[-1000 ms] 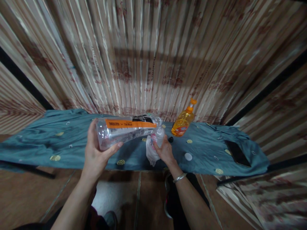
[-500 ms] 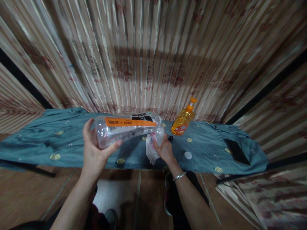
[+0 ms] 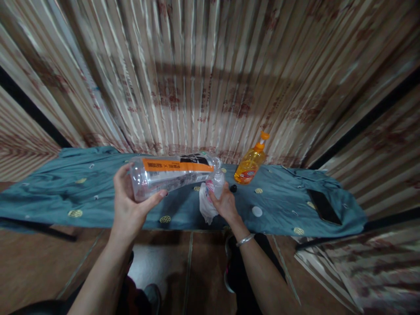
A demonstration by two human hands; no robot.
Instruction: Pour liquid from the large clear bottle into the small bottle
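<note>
A large clear plastic bottle point(image 3: 172, 172) with an orange and silver label lies almost level in the air, its neck toward the right. My left hand point(image 3: 133, 203) is closed around its base end. Under the bottle's mouth stands a smaller clear bottle point(image 3: 218, 183), gripped by my right hand point(image 3: 225, 202). The two mouths meet or nearly meet; I cannot tell whether they touch. A crumpled white cloth or bag point(image 3: 207, 206) with pink marks hangs beside the small bottle, partly behind my right fingers.
A pump bottle of orange liquid point(image 3: 249, 165) stands at the back. Nearby lie a small black cap point(image 3: 233, 188) and a white round lid point(image 3: 257, 211). A dark phone point(image 3: 324, 207) rests toward the right end of the teal-covered table point(image 3: 108, 192). Patterned curtains point(image 3: 203, 87) hang close behind.
Almost nothing differs. Both hands hold the bottles in the same position, and the view has shifted very slightly.
</note>
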